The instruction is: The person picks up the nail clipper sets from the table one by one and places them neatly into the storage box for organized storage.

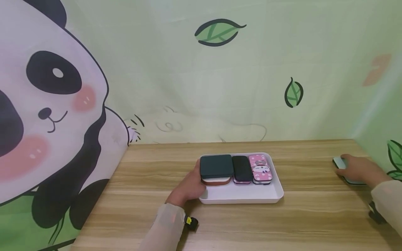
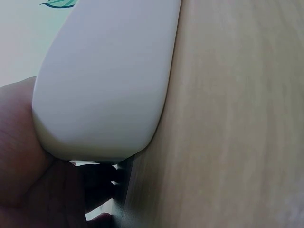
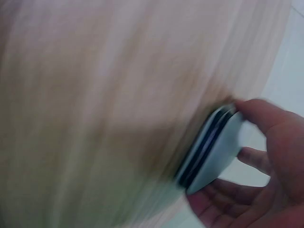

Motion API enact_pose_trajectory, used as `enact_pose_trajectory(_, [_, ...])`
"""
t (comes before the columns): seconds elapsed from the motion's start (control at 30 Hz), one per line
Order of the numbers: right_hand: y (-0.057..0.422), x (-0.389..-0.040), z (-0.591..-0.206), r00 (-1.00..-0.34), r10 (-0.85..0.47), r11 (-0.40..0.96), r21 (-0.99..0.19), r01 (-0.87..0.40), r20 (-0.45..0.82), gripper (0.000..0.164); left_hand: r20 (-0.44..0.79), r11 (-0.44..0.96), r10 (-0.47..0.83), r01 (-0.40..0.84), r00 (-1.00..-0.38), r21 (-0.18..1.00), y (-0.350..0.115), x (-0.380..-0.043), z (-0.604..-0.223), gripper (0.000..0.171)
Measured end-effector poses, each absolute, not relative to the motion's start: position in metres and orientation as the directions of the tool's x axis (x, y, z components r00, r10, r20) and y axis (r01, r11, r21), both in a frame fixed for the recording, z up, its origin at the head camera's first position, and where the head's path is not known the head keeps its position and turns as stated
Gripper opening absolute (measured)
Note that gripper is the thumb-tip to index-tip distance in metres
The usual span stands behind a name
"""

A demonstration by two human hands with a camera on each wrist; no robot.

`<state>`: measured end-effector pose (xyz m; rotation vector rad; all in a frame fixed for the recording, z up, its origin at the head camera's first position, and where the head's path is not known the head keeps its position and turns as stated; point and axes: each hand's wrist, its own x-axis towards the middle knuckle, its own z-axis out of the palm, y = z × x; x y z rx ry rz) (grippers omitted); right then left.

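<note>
My left hand (image 1: pixel 190 187) grips the left end of a white tray (image 1: pixel 242 201), its thumb up along the side wall; the tray's smooth outer wall (image 2: pixel 107 80) fills much of the left wrist view. Inside the tray are small flat cases in stacks: a dark green square case (image 1: pixel 216 166) over white and brown ones, a black case (image 1: pixel 242 168) in the middle, and a pink patterned case (image 1: pixel 260 167) on the right. Far to the right, my right hand (image 1: pixel 361 170) pinches light-blue flat cases (image 3: pixel 221 147) by their edges, low over the table; dark layers show between them.
The wooden table (image 1: pixel 150 223) runs back to a pale green cloth (image 1: pixel 176 69) printed with leaves. A large printed panda (image 1: pixel 56 104) covers the cloth on the left. A second green cloth wall (image 1: pixel 386 115) stands close beyond my right hand.
</note>
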<state>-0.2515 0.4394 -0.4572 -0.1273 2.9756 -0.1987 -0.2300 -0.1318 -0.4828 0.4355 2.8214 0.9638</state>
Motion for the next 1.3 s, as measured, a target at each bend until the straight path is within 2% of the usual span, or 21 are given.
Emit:
enact_pose_trajectory(0.1, [0.440,-0.252,-0.459,-0.989,-0.065,0.988,-0.144,-0.046,-0.131,0.088,-0.040,0.761,0.306,0.219,-0.951,0.611,-0.131,-0.229,-0.481,0.099])
enact_pose_trajectory(0.23, [0.437,-0.252,-0.458,-0.992,-0.061,0.987,-0.152,-0.043,-0.113,0.092,-0.048,0.762,0.303,0.212,-0.952,0.612,-0.132,-0.229,-0.480,0.100])
enact_pose_trajectory(0.43, [0.415,-0.256,-0.455,-0.982,-0.175,0.971,-0.180,-0.159,-0.077,0.089,-0.046,0.753,0.302,0.208,-0.952,0.624,-0.132,-0.229,-0.481,0.100])
enact_pose_trajectory(0.6, [0.379,-0.259,-0.445,-0.969,-0.246,0.949,-0.209,-0.234,-0.033,0.082,-0.055,0.751,0.296,0.197,-0.954,0.630,-0.131,-0.230,-0.482,0.100])
enact_pose_trajectory(0.97, [0.299,-0.259,-0.419,-0.940,-0.340,0.914,-0.234,-0.330,-0.001,0.072,-0.069,0.756,0.290,0.184,-0.955,0.628,-0.132,-0.232,-0.483,0.101])
enact_pose_trajectory(1.3, [0.257,-0.256,-0.411,-0.927,-0.374,0.898,-0.243,-0.368,0.023,0.071,-0.075,0.745,0.293,0.178,-0.953,0.643,-0.133,-0.233,-0.485,0.103])
